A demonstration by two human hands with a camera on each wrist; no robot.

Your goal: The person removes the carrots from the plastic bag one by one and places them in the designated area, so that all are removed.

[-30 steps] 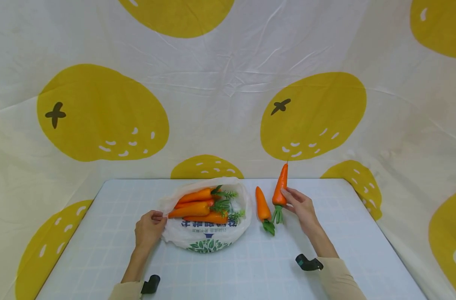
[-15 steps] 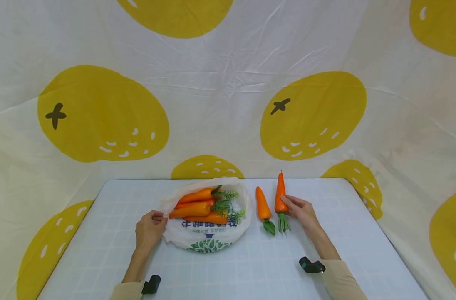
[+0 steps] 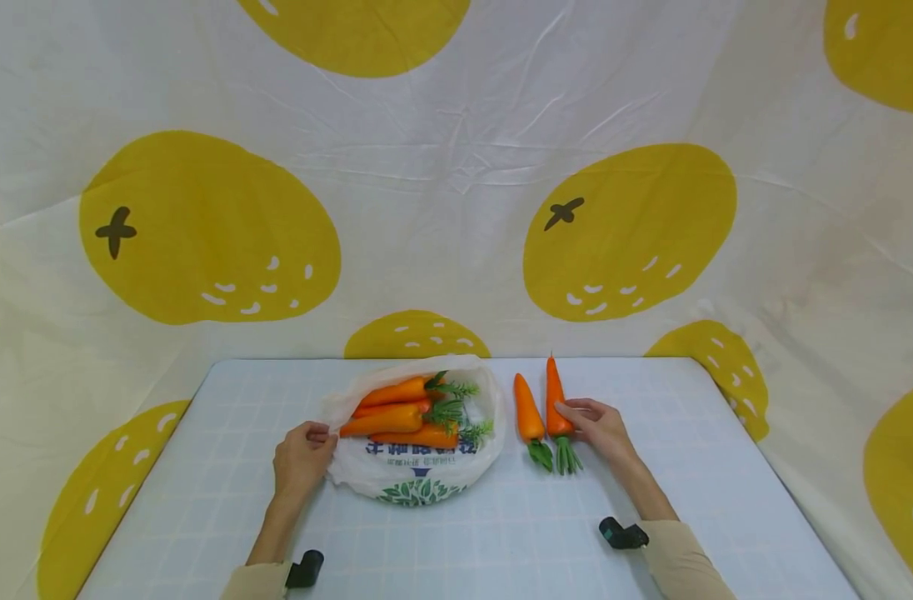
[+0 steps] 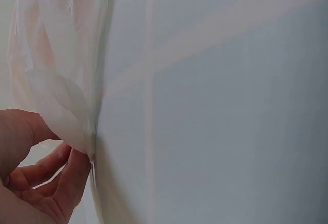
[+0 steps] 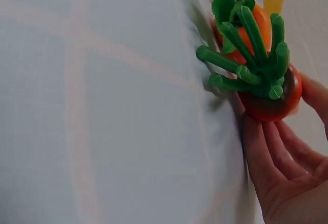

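My right hand (image 3: 597, 427) pinches a carrot (image 3: 555, 392) between thumb and fingers, its tip toward the wall and its green stem stubs (image 5: 256, 65) toward me. Just left of it on the table lies a second carrot (image 3: 528, 408) with leafy greens. My left hand (image 3: 301, 460) pinches the left edge of a white plastic bag (image 3: 426, 468); the left wrist view shows the thin film (image 4: 64, 111) between thumb and fingers. Inside the bag's open mouth several carrots (image 3: 396, 418) lie sideways, their green tops pointing right.
A pale checked cloth covers the table (image 3: 456, 550). Behind it hangs a white curtain (image 3: 456, 250) printed with large yellow fruit. The table's far edge runs just beyond the bag and the carrots.
My right hand has brought its carrot left and down toward me, closer beside the carrot on the table. My left hand and the bag have stayed in place.
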